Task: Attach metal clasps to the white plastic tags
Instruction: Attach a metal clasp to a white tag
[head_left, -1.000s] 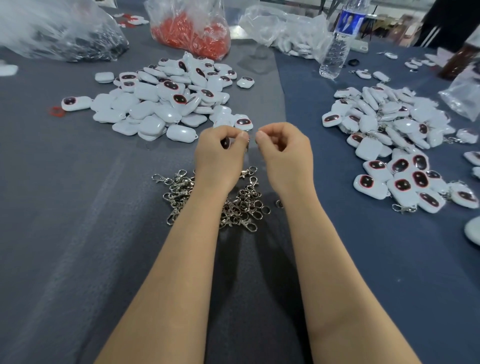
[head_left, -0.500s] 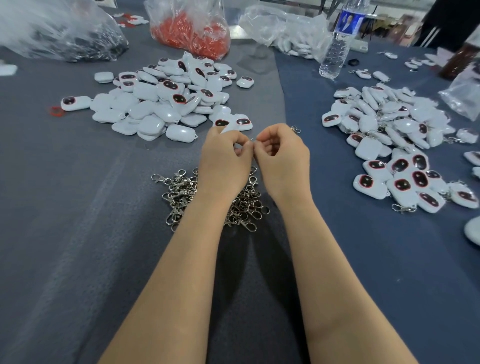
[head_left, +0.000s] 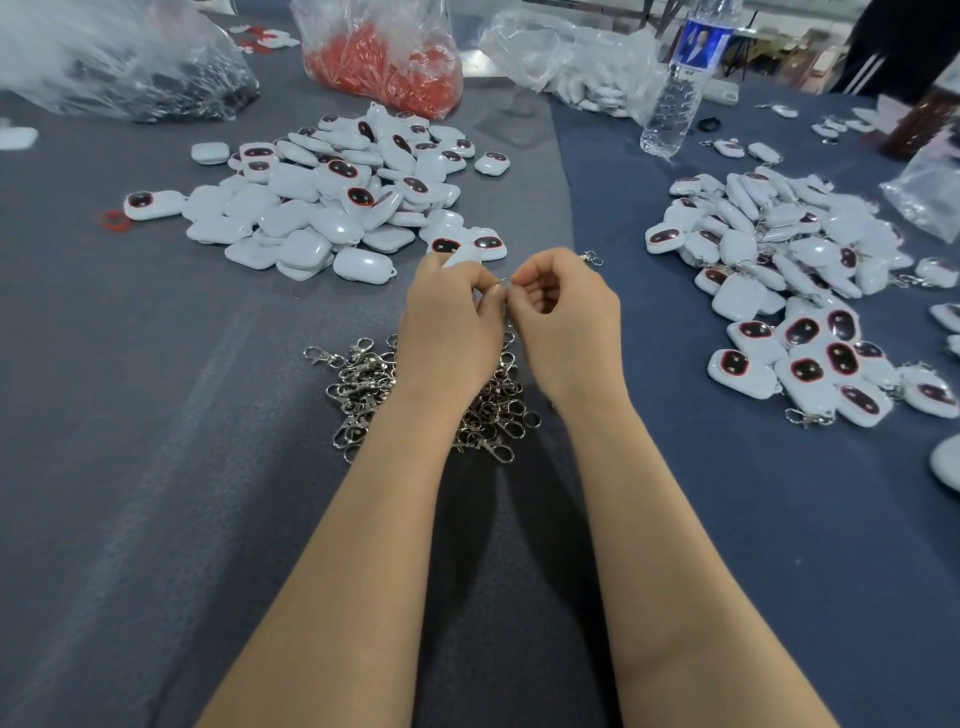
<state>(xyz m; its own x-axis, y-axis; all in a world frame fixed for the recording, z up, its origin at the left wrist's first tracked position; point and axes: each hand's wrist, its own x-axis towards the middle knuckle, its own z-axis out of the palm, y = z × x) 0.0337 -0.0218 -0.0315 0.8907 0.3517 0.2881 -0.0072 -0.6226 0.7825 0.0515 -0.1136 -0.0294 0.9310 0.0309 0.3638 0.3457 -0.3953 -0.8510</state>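
**Two Hands Joining Clasp to Tag**

Head view: the left hand (head_left: 447, 322) grips a white tag (head_left: 460, 255), fingers curled round it. The right hand (head_left: 566, 317) pinches a metal clasp (head_left: 592, 257), whose hook end shows past the knuckles. The fingertips meet above the clasp pile (head_left: 363, 384).

Step in hand, as judged: threading the clasp ring through the tag's loop. The next move calls for fine turning until the ring seats, then transfer to the finished pile (head_left: 779, 244).

The bottle (head_left: 680, 88) carries a blue label; its writing is unreadable.
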